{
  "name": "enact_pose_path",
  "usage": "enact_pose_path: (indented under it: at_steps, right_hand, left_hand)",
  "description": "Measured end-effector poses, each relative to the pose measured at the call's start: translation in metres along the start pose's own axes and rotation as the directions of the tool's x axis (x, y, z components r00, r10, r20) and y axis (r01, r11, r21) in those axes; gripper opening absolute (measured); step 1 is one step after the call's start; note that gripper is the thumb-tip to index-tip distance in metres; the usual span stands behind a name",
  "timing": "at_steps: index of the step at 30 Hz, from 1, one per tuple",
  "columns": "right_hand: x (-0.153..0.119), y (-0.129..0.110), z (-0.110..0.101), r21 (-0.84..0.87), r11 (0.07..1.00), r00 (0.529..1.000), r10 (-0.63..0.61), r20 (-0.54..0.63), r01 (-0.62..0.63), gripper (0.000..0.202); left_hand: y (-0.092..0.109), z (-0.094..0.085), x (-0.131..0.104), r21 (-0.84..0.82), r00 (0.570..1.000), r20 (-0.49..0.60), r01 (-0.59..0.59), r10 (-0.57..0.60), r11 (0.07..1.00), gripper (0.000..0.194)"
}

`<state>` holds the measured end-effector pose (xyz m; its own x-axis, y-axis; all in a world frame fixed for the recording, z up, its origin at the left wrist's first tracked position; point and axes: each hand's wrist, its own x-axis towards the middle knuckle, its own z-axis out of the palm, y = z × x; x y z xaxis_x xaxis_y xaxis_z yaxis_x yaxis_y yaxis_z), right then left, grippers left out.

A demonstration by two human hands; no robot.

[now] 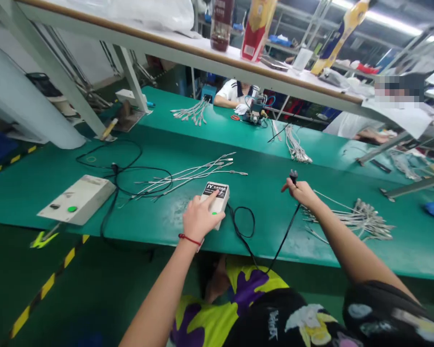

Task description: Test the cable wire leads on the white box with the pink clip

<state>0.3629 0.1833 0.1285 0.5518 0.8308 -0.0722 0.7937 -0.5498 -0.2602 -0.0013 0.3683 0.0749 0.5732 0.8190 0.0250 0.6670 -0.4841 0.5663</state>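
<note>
My left hand [198, 214] lies over a small beige tester box [222, 205] with a black label and a green button. Its index finger reaches onto the label, and the thumb is at the right side. My right hand [304, 193] pinches a black power plug [293, 176], its prongs pointing up, above the green table mat. From the plug a black cord [287, 231] hangs down to the table edge and loops back beside the tester box. Several white cables [191, 176] lie spread behind the box. A bundle of white cables [365, 219] lies to the right of my right hand.
A larger beige box [79, 197] with a green button stands at left, near a tangled black cable [115, 168]. A shelf [188, 46] with bottles crosses above the table. More cable bundles [296, 144] lie farther back. Other people [235, 94] sit across the table.
</note>
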Motion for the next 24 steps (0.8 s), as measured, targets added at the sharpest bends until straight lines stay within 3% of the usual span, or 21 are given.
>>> enact_pose_path:
  at_steps: [3, 6, 8, 11, 13, 15, 16, 18, 20, 21, 22, 24]
  right_hand:
    - [-0.013, 0.021, 0.059, -0.098, 0.995, 0.999, 0.014, -0.048, -0.019, 0.052]
    - [-0.025, 0.051, 0.114, -0.151, 0.988, 0.997, -0.046, -0.064, 0.036, 0.043]
    - [-0.026, 0.073, 0.137, -0.16, 0.985, 0.994, -0.076, -0.08, 0.062, 0.047]
    - [-0.019, 0.089, 0.149, -0.143, 0.984, 0.988, -0.122, -0.099, 0.107, 0.061]
    - [-0.022, 0.079, 0.147, -0.112, 0.972, 0.973, -0.214, -0.084, 0.204, 0.065]
    - [-0.038, 0.053, 0.142, -0.074, 0.926, 0.926, -0.375, -0.039, 0.371, 0.065]
    - [-0.05, 0.036, 0.141, -0.051, 0.877, 0.878, -0.479, -0.003, 0.478, 0.062]
    - [-0.077, 0.001, 0.143, -0.002, 0.73, 0.728, -0.681, 0.079, 0.683, 0.053]
    - [-0.1, -0.028, 0.15, 0.026, 0.607, 0.597, -0.788, 0.148, 0.795, 0.052]
    - [-0.107, -0.039, 0.153, 0.03, 0.572, 0.558, -0.81, 0.178, 0.82, 0.049]
    - [-0.11, -0.045, 0.156, 0.026, 0.558, 0.542, -0.815, 0.203, 0.829, 0.047]
    - [-0.11, -0.043, 0.157, -0.002, 0.584, 0.567, -0.787, 0.242, 0.812, 0.042]
  left_hand:
    - [-0.013, 0.017, 0.009, 0.025, 0.997, -0.075, 0.003, -0.001, 1.0, 0.072]
    - [-0.027, 0.028, 0.01, 0.021, 0.991, -0.133, 0.026, -0.023, 0.999, 0.072]
    - [-0.032, 0.034, 0.008, 0.002, 0.989, -0.144, 0.04, -0.039, 0.999, 0.074]
    - [-0.026, 0.037, 0.003, -0.039, 0.984, -0.166, 0.06, -0.066, 0.997, 0.075]
    - [-0.014, 0.038, -0.001, -0.057, 0.977, -0.192, 0.08, -0.09, 0.995, 0.073]
    - [0.002, 0.037, -0.006, -0.069, 0.97, -0.221, 0.09, -0.103, 0.994, 0.071]
    - [0.01, 0.036, -0.008, -0.071, 0.967, -0.234, 0.088, -0.102, 0.994, 0.07]
    - [0.027, 0.033, -0.01, -0.064, 0.965, -0.249, 0.073, -0.087, 0.995, 0.07]
    - [0.042, 0.03, -0.012, -0.042, 0.966, -0.251, 0.057, -0.066, 0.998, 0.07]
    - [0.048, 0.029, -0.013, -0.025, 0.967, -0.25, 0.053, -0.057, 0.998, 0.07]
    - [0.053, 0.027, -0.015, -0.007, 0.968, -0.247, 0.051, -0.051, 0.999, 0.07]
    - [0.061, 0.024, -0.019, 0.031, 0.971, -0.235, 0.05, -0.042, 0.998, 0.07]
